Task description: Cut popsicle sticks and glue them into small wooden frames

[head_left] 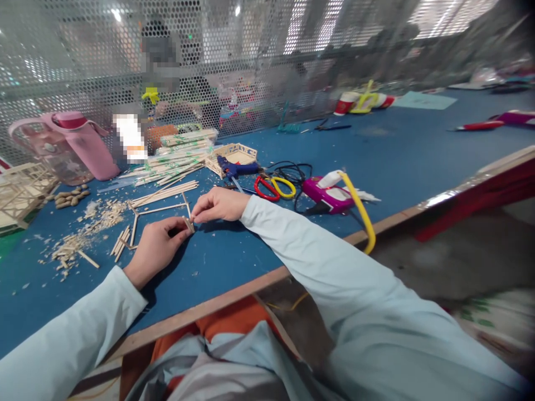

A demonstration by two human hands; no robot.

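My left hand (156, 248) pinches a corner of a thin wooden stick frame (162, 209) lying on the blue table. Close beside it, my right hand (219, 205) has its thumb and fingers pressed together at the same corner; whatever is between those fingertips is too small to make out. Left of the frame lie a few short cut sticks (120, 243). Longer bare sticks (167, 192) rest just behind it. Beyond my right hand are a blue glue gun (238, 167) and scissors (276, 188) with red and yellow handles.
Wood scraps (69, 250) and peanuts (71, 197) lie at the left, near a pink bottle (83, 145). Stick bundles (179, 156) and a hexagonal wooden frame (236, 151) are behind. A magenta box (328, 196) with a yellow strap stands right. Perforated metal mesh (251, 61) borders the table's back.
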